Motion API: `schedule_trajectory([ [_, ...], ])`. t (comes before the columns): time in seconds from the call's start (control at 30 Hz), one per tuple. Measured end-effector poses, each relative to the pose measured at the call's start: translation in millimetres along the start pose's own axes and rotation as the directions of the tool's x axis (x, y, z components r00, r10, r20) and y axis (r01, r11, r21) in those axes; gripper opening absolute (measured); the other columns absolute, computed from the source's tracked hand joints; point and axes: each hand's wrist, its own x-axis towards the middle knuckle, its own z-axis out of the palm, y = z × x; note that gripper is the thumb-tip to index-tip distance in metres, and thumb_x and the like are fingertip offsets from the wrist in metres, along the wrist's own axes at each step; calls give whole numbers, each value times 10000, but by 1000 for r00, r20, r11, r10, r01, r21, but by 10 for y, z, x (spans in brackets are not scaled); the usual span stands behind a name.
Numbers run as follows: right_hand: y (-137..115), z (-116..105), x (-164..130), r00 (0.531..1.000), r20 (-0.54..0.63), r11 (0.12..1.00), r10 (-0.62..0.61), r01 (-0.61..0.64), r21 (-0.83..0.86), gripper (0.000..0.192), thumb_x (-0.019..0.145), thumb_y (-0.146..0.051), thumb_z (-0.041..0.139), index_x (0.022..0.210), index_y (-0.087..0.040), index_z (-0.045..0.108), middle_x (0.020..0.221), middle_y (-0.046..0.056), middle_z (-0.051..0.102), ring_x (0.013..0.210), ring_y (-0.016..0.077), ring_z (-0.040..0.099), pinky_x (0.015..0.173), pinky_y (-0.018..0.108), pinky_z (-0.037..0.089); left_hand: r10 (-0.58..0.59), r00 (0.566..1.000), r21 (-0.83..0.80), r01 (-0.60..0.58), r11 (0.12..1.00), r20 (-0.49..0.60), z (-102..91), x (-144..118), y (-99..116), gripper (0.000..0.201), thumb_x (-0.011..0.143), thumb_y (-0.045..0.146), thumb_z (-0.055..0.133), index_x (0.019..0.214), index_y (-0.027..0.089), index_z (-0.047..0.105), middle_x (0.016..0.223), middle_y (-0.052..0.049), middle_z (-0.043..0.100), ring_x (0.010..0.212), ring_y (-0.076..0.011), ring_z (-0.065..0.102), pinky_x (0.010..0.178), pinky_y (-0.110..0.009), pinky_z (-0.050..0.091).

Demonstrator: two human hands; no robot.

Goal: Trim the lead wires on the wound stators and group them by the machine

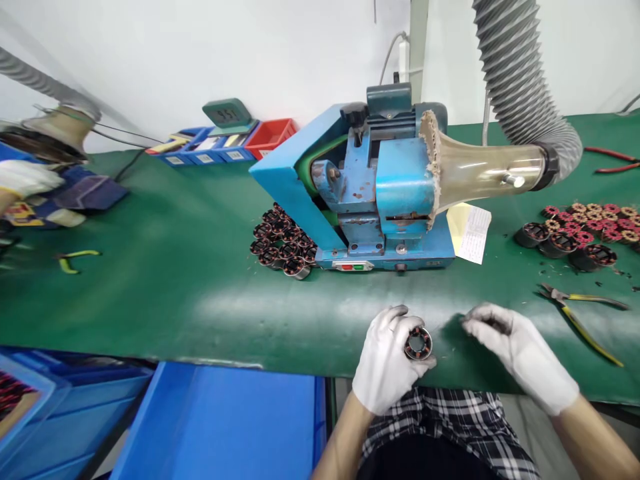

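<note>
My white-gloved left hand [386,360] is wrapped round a motor stator [426,344], a short metal ring with dark and copper-coloured windings inside. The stator's open round end faces up, just over the green mat near the front edge. To its right, my gloved right hand [517,353] hovers low over the mat, thumb and fingers pressed together; what they hold, if anything, is too small to tell. Cutting pliers [567,303] with yellow handles lie to the right of that hand.
A blue belt grinder [405,180] stands ahead, its hood joined to a grey hose [520,73]. Stators [287,250] cluster at its left; dark cups [557,245] and red-and-tan wound cores [595,220] lie right. Blue crates [235,413] stand below the edge. A co-worker's gloved hand [30,179] is far left.
</note>
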Motion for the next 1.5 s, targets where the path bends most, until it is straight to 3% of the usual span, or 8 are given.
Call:
schedule_trajectory([
  [0.17, 45, 163, -151, 922, 292, 894, -253, 338, -294, 164, 849, -274, 516, 893, -226, 667, 888, 48, 709, 829, 220, 650, 781, 351, 490, 51, 999, -128, -50, 990, 2, -71, -11, 58, 696, 561, 270, 775, 1175, 182, 459, 1180, -114, 557, 1148, -314, 506, 989, -516, 414],
  [0.4, 116, 180, -156, 924, 366, 824, -112, 292, -486, 225, 886, -288, 453, 755, -223, 625, 662, 19, 668, 605, 209, 613, 581, 315, 444, -136, 989, -77, 131, 988, -65, 33, -33, 176, 388, 696, 193, 665, 1065, 207, 547, 1101, -79, 613, 1101, -294, 543, 961, -507, 451],
  [0.63, 107, 187, -68, 969, 243, 914, -46, 138, -380, 256, 884, -257, 395, 730, -217, 595, 714, 39, 683, 662, 196, 631, 649, 311, 469, -146, 989, -20, 146, 989, -37, 60, -67, 205, 508, 600, 80, 592, 1095, 172, 520, 1124, -110, 594, 1163, -323, 486, 1005, -539, 401],
  [0.77, 126, 178, -97, 964, 226, 914, -137, 211, -345, 226, 893, -278, 425, 824, -206, 627, 810, 56, 684, 754, 204, 635, 731, 334, 492, -188, 982, -17, 189, 982, 29, 37, -87, 192, 609, 610, 53, 551, 1195, 196, 463, 1222, -99, 538, 1216, -295, 437, 1016, -520, 399],
  [1.03, 209, 369, -218, 894, 388, 582, -224, 442, -683, 133, 831, -190, 545, 817, -171, 675, 828, 101, 661, 777, 263, 615, 714, 406, 494, -113, 993, 4, 113, 994, 43, 47, -108, 116, 580, 664, 89, 589, 1221, 165, 447, 1231, -134, 527, 1211, -310, 443, 1004, -548, 403],
  [1.13, 249, 325, -178, 904, 351, 690, -245, 417, -591, 203, 867, -169, 494, 750, -192, 657, 767, 50, 656, 734, 208, 616, 705, 342, 490, -78, 997, 14, 77, 997, 22, 55, -105, 92, 512, 671, 126, 629, 1163, 152, 487, 1206, -151, 540, 1193, -320, 462, 994, -548, 411],
  [1.33, 215, 59, -103, 955, -14, 851, -296, 256, -459, 173, 875, -253, 512, 784, -232, 657, 787, 21, 684, 743, 184, 641, 721, 300, 494, -63, 997, 25, 62, 998, 37, 26, -96, 93, 483, 653, 146, 656, 1109, 179, 500, 1156, -120, 566, 1184, -308, 479, 1007, -530, 410],
  [1.5, 148, 93, -98, 874, 329, 817, -358, 463, -343, 311, 855, -261, 543, 1159, -272, 605, 1030, 53, 691, 917, 216, 640, 822, 335, 498, -105, 989, 114, 116, 987, -104, -120, -124, 297, 767, 593, 243, 709, 1265, 164, 347, 1430, -220, 221, 1351, -443, 164, 968, -628, 383],
])
